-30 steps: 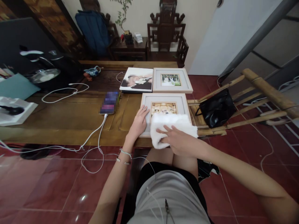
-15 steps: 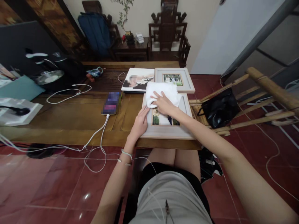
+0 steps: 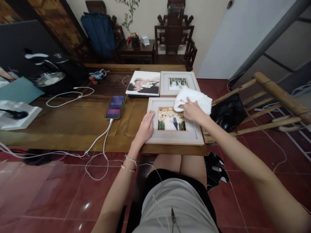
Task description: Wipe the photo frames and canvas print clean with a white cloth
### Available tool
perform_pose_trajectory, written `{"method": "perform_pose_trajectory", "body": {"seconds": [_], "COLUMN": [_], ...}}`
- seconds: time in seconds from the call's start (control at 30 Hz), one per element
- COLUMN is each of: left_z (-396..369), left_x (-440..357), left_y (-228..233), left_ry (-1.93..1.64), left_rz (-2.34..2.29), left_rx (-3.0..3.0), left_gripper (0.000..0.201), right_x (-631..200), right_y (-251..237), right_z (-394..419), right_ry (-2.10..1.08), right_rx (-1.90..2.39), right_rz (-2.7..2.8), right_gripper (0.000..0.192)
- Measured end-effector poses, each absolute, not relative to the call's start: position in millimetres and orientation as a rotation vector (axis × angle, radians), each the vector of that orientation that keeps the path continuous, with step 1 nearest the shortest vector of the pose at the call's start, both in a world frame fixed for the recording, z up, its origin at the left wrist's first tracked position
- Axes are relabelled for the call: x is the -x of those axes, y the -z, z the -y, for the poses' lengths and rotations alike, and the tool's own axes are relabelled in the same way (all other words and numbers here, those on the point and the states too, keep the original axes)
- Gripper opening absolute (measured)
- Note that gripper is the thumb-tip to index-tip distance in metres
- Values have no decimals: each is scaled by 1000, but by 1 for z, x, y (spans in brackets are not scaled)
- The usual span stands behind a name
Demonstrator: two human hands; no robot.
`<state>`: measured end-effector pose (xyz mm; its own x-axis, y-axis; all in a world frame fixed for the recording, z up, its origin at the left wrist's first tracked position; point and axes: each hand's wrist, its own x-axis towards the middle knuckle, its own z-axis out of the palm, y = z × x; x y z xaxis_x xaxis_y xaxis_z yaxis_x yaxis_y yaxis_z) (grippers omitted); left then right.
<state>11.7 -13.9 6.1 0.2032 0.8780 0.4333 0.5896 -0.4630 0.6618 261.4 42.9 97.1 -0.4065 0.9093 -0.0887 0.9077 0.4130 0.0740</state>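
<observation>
We find a long wooden table (image 3: 73, 126), its near edge directly before the seated person. Beyond its right edge stands a bamboo chair (image 3: 267, 124).

At the near right corner of the tabletop lies the front frame (image 3: 173, 122), flat and picture side up, with a pale wooden border and a light grey mount. The rear frame (image 3: 178, 83), of similar make, lies just behind it along the right edge. We record a black bag (image 3: 229, 111) on the chair. A photo book (image 3: 145, 79), white with a dark lower part, lies just left of the rear frame.

The white cloth (image 3: 194, 95) is on the front frame's far right corner. It covers a little of the picture there and reaches past the frame's right side. In our view it also overlaps the rear frame's near side; we cannot tell whether they touch.

We observe the right hand (image 3: 194, 111) open on the cloth, fingers extended over it. The left hand (image 3: 145, 126) is likewise open, laid on the front frame's left border.

Left of the frames, well in from the near edge, lies a phone (image 3: 114, 106). A white cable (image 3: 105, 137) runs from it over that edge.
</observation>
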Motion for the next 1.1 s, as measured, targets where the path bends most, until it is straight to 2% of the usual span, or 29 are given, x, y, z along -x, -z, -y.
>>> {"method": "perform_pose_trajectory", "body": {"seconds": [0.23,0.4,0.7,0.93,1.1], "left_z": [21,23,23,20,17], "left_x": [-13,-12,-11,-17,-16], "left_y": [-19,-22,-18,-25,-13], "left_ry": [-1204,-1269,-1259,-1100,-1053], "left_rz": [-1330,-1234,-1187,-1418,-1395], "left_rx": [-2013,-1939,-1694,-2045,-2167], "left_gripper": [58,60,66,52,42], "right_x": [-172,-149,-160,-208,-266], "right_y": [-76,-77,-110,-103,-123], "right_z": [-41,-18,88,97,98], "right_ry": [6,8,300,305,301], "right_rx": [-1440,-1433,-1081,-1159,-1342], "right_rz": [-2780,-2729,-2802,-2756,-2529], "right_gripper": [45,38,33,46,53]}}
